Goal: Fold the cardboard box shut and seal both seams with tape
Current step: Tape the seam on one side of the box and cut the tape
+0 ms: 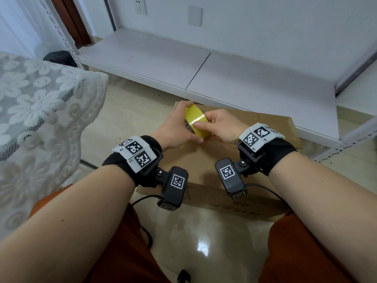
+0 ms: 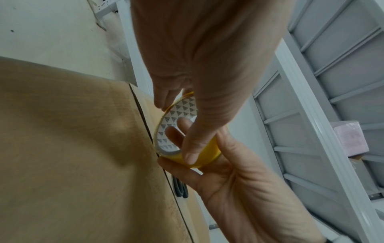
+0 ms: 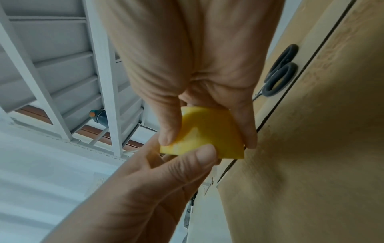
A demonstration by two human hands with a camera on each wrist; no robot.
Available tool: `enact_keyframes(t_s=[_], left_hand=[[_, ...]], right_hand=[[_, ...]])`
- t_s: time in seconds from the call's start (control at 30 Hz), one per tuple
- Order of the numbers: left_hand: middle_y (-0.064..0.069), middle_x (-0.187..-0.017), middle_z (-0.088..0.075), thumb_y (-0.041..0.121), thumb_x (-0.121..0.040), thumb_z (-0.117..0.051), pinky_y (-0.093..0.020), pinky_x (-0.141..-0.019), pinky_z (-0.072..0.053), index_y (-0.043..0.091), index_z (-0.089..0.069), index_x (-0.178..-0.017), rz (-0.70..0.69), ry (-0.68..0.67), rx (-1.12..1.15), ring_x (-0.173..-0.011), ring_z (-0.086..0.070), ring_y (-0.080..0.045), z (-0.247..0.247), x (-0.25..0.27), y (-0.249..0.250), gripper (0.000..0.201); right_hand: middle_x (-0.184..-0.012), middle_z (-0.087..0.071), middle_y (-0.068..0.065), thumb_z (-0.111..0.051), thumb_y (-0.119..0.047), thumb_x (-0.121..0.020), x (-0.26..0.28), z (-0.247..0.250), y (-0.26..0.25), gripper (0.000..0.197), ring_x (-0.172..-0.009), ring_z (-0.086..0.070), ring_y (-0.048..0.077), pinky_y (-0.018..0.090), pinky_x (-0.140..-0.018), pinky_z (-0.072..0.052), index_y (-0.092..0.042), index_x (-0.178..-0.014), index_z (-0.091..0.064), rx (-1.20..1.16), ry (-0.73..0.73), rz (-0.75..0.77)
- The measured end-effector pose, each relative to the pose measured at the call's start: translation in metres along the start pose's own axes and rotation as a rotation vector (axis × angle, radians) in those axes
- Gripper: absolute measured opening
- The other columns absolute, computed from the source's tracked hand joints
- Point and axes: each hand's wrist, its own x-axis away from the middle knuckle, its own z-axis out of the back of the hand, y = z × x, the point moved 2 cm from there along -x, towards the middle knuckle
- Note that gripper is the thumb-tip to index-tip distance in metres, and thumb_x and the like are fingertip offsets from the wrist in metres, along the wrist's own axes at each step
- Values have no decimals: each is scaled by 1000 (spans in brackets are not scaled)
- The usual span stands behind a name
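Both the left hand (image 1: 175, 127) and right hand (image 1: 222, 127) grip a glossy yellow tape roll (image 1: 196, 121) above the brown cardboard box (image 1: 206, 160).

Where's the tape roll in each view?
Head: tape roll centre, between left hand and right hand, above the box.
Left wrist: centre, below the thumb.
Right wrist: lower centre.
Shared landmark: the box flap seam.
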Motion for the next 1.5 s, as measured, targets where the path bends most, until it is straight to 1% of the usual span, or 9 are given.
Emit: enact_keyframes(t_s=[0.13,0.3,0.4,0.63,0.77,1.07,1.2,1.3,1.5], left_hand=[[-9,-121,-50,5,-59,-87,-34,-92,-49,25,-30,-143,18,0,69,-114,-54,-25,3,-1,-1,104],[-2,-115,-52,11,-63,-87,-12,-72,-42,22,-29,-142,33,80,64,-98,-54,-11,5,-1,1,98],[-3,-118,-52,16,-60,-89,-15,-73,-41,17,-33,-139,36,124,50,-104,-55,-16,5,-1,1,97],[-4,-115,-51,8,-63,-87,-5,-61,-45,17,-32,-138,2,74,46,-88,-55,-6,-1,0,-2,94],[-3,-125,-48,16,-58,-90,-18,-79,-47,20,-33,-137,-6,73,15,-107,-54,-17,-3,-1,-4,97],[-8,-122,-50,25,-50,-92,-44,-92,-50,23,-34,-136,-32,40,-97,-107,-57,-26,-13,-1,-1,104],[-9,-124,-50,12,-56,-90,-28,-88,-53,24,-34,-140,-43,23,17,-112,-55,-20,-6,-3,1,102],[-7,-124,-48,1,-61,-86,-10,-74,-50,22,-35,-141,-66,-1,77,-111,-54,-15,0,-2,4,98],[-3,-121,-52,21,-55,-91,-31,-94,-49,19,-34,-139,-79,73,-33,-110,-56,-18,-1,2,3,101]], right_hand=[[-79,-70,2,-49,4,-92,3,6,-2,16,-67,-67,7,20,-64,-55,-4,-94,-63,-73,-89,17],[-92,-61,16,-63,-19,-89,-2,4,-1,25,-83,-58,25,48,-91,-49,2,-103,-60,-81,33,9],[-83,-60,17,-72,-32,-80,-6,-1,2,38,-76,-58,28,55,-87,-49,2,-95,-61,5,94,13],[-87,-59,12,-55,0,-91,-6,2,4,9,-79,-55,21,33,-76,-45,-8,-88,-59,-110,-81,-3],[-90,-61,12,-48,4,-93,-2,7,5,15,-76,-59,16,25,-70,-48,-7,-94,-59,-163,-138,-39],[-94,-64,24,-63,-9,-88,0,8,18,23,-82,-57,27,37,-76,-45,10,-101,-63,-69,39,-28],[-86,-69,13,-55,-1,-91,6,11,9,12,-70,-65,11,22,-65,-51,-1,-90,-66,-59,15,53],[-96,-68,18,-50,1,-93,9,9,5,16,-82,-64,19,35,-80,-52,3,-99,-65,-74,11,96],[-92,-61,15,-44,3,-95,10,5,10,23,-79,-56,19,34,-75,-46,6,-113,-57,-248,21,32]])
